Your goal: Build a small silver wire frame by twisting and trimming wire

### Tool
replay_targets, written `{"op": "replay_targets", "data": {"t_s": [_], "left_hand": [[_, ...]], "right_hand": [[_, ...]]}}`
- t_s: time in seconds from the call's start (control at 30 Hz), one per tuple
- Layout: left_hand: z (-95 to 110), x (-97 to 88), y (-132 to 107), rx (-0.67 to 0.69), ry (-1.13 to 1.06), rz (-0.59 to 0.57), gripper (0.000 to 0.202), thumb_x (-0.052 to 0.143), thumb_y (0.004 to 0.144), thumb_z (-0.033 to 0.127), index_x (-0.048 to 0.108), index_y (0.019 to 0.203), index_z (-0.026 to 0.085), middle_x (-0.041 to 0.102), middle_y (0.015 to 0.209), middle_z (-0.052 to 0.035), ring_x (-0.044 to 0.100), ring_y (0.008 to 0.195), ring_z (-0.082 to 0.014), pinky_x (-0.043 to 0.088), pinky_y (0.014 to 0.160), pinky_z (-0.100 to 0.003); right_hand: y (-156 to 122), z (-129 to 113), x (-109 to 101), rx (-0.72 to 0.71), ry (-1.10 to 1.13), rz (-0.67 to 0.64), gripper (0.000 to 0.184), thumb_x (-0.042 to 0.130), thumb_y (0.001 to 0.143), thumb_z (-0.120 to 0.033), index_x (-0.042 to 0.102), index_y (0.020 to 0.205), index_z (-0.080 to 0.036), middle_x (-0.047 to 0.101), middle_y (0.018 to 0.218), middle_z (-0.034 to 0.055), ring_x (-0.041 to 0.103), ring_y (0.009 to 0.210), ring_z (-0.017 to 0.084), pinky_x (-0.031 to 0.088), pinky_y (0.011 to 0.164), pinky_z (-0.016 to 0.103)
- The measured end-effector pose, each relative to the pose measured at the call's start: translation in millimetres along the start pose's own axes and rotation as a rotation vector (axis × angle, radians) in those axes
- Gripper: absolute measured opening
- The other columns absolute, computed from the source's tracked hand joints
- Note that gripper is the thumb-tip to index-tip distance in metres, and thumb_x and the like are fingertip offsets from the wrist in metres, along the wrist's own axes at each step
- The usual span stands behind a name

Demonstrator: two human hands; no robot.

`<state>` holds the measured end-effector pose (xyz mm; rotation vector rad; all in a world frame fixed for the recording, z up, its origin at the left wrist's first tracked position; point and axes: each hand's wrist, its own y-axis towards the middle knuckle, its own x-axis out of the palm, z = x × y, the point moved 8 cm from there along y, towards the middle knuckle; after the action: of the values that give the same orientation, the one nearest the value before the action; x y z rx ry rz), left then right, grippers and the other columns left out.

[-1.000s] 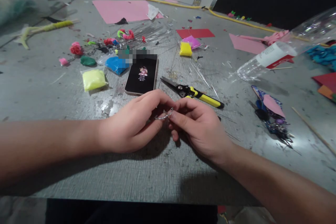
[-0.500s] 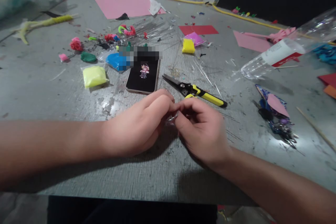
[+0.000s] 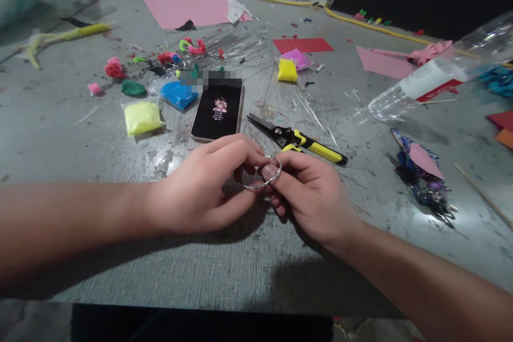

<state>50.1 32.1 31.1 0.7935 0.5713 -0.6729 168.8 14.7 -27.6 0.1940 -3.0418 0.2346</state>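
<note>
Between my hands is a thin silvery ring of twisted wire (image 3: 256,187), tilted so its loop faces up toward me. My left hand (image 3: 212,187) grips its left side, thumb below and fingers curled over the top. At the ring's right side, the thumb and fingers of my right hand (image 3: 308,192) pinch the wire. Just beyond my fingertips lie scissors with black and yellow handles (image 3: 316,147), blades pointing left. A phone (image 3: 218,109) with its screen lit rests past my left hand. Part of the ring is hidden by my fingers.
Bags of yellow clay (image 3: 143,117) and blue clay (image 3: 178,94) lie left of the phone. A clear plastic bottle (image 3: 425,85) lies on its side at the right, beyond a dark blue ornament (image 3: 422,171). Pink paper (image 3: 188,9) and loose wires (image 3: 310,109) are farther back.
My left hand's fingers have opened out from a tighter curl, and the wire ring, mostly hidden before, now shows as a round loop. My right hand keeps its pinch.
</note>
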Motion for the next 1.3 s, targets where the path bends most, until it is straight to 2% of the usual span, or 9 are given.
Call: {"op": "replay_targets", "data": {"t_s": [0.07,0.17,0.27,0.33,0.43,0.57,0.7,0.97,1.3], "left_hand": [[3.5,-2.1,0.5,0.057,-0.074,-0.018,0.027,0.059,0.081,0.010,0.058,0.107,0.018,0.069,0.105,-0.0100,0.066,0.094,-0.0202,0.056,0.080,-0.032],[1.9,-2.8,0.9,0.037,-0.233,-0.059,0.029,0.057,0.085,0.012,0.062,0.112,0.016,0.070,0.111,-0.0118,0.067,0.101,-0.0214,0.057,0.086,-0.033],[-16.3,-0.9,-0.3,-0.205,-0.331,-0.011,0.016,0.059,0.092,0.017,0.065,0.107,0.016,0.073,0.100,-0.0071,0.071,0.088,-0.0169,0.059,0.075,-0.027],[-27.9,1.2,-2.9,-0.358,-0.402,0.054,0.016,0.064,0.092,0.019,0.064,0.108,0.016,0.074,0.090,-0.0033,0.072,0.076,-0.0139,0.058,0.063,-0.022],[-35.0,6.9,-3.7,-0.461,-0.479,0.077,0.014,0.068,0.088,0.015,0.068,0.102,0.015,0.077,0.087,-0.0011,0.073,0.077,-0.0120,0.059,0.067,-0.018],[-39.5,10.6,-3.7,-0.544,-0.590,0.058,0.008,0.070,0.086,0.012,0.071,0.093,0.016,0.077,0.078,0.0023,0.072,0.068,-0.0088,0.057,0.060,-0.014],[-39.1,10.1,-2.8,-0.556,-0.617,0.030,0.002,0.072,0.086,0.015,0.072,0.084,0.016,0.074,0.071,0.0042,0.069,0.063,-0.0072,0.055,0.059,-0.013],[-39.4,6.3,-1.6,-0.538,-0.524,0.029,0.007,0.070,0.086,0.018,0.077,0.084,0.015,0.079,0.078,-0.0009,0.070,0.070,-0.0107,0.055,0.064,-0.016],[-39.7,5.8,-1.3,-0.535,-0.549,0.007,0.010,0.071,0.084,0.018,0.079,0.082,0.013,0.081,0.081,-0.0043,0.072,0.071,-0.0123,0.057,0.065,-0.017]], "right_hand": [[0.9,-2.9,-4.4,-0.042,-0.057,0.015,0.023,0.072,0.088,-0.040,0.063,0.082,-0.020,0.055,0.057,-0.0063,0.050,0.047,0.008,0.040,0.042,0.020],[1.3,-18.2,-7.1,-0.243,-0.243,0.000,0.016,0.069,0.090,-0.031,0.063,0.082,-0.020,0.057,0.062,-0.0051,0.051,0.055,0.009,0.042,0.049,0.023],[-1.7,-31.6,-5.7,-0.435,-0.411,-0.024,0.009,0.068,0.089,-0.022,0.065,0.081,-0.019,0.062,0.071,-0.0022,0.055,0.065,0.010,0.045,0.058,0.025],[-3.2,-34.3,-7.4,-0.478,-0.442,-0.004,0.006,0.068,0.089,-0.020,0.066,0.083,-0.019,0.063,0.074,-0.0017,0.057,0.066,0.010,0.047,0.059,0.026],[-4.6,-33.6,-14.0,-0.466,-0.390,0.077,0.011,0.072,0.085,-0.018,0.065,0.093,-0.020,0.063,0.081,-0.0018,0.060,0.068,0.011,0.051,0.056,0.024],[-8.2,-35.7,-11.5,-0.521,-0.383,0.088,0.015,0.070,0.086,-0.013,0.066,0.098,-0.020,0.065,0.094,0.0013,0.063,0.081,0.012,0.052,0.058,0.023],[-11.0,-39.8,-4.7,-0.603,-0.385,0.079,0.014,0.068,0.085,-0.007,0.068,0.094,-0.017,0.065,0.092,0.0034,0.064,0.082,0.013,0.051,0.057,0.024],[-24.1,-55.4,4.3,-0.828,-0.599,0.173,0.016,0.066,0.082,0.000,0.074,0.091,-0.010,0.071,0.086,0.0082,0.066,0.075,0.012,0.054,0.061,0.025],[-25.2,-56.4,6.0,-0.836,-0.598,0.166,0.015,0.066,0.083,0.000,0.075,0.091,-0.007,0.072,0.084,0.0097,0.065,0.070,0.010,0.055,0.059,0.022]]}}
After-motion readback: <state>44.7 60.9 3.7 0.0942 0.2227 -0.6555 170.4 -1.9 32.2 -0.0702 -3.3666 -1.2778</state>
